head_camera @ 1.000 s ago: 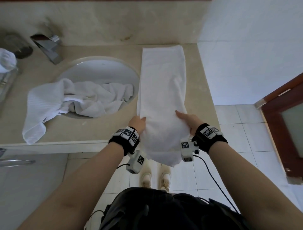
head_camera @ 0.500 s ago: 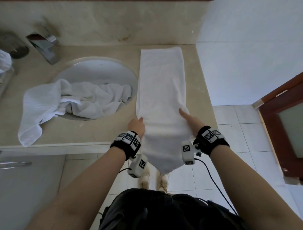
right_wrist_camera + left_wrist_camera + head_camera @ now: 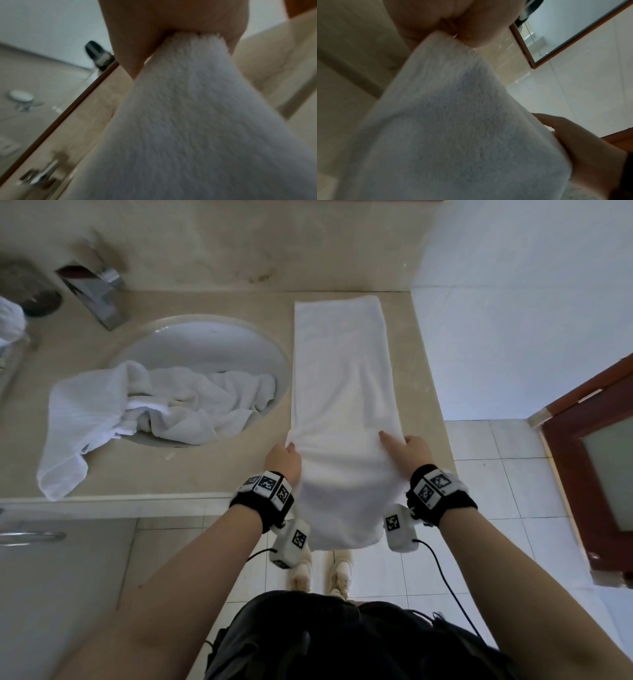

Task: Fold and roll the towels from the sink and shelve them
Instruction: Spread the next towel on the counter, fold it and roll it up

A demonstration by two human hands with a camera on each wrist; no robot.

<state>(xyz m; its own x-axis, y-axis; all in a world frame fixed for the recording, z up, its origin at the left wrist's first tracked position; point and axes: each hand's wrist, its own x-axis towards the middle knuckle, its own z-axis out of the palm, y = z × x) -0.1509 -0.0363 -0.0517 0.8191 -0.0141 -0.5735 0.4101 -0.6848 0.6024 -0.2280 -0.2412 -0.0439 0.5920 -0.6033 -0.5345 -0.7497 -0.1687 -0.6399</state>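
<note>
A long white folded towel [image 3: 342, 392] lies lengthwise on the beige counter [image 3: 191, 470], right of the sink [image 3: 205, 344]; its near end hangs over the counter's front edge. My left hand [image 3: 284, 458] pinches the towel's left edge and my right hand [image 3: 406, 448] pinches its right edge, both near the counter front. In the left wrist view the towel [image 3: 453, 135] fills the frame under my thumb. In the right wrist view the towel [image 3: 188, 121] runs out of my closed fingers. A second, crumpled white towel [image 3: 144, 409] lies half in the sink and half on the counter.
A chrome faucet [image 3: 96, 292] stands behind the sink. A dark round object [image 3: 30, 292] sits at the counter's back left. White wall [image 3: 513, 302] bounds the counter on the right, with a brown door [image 3: 596, 467] beyond. Tiled floor and my shoes [image 3: 322, 573] are below.
Both hands slid a little further along the towel's edges away from me and lifted the near part; the hanging end now falls shorter over the counter front.
</note>
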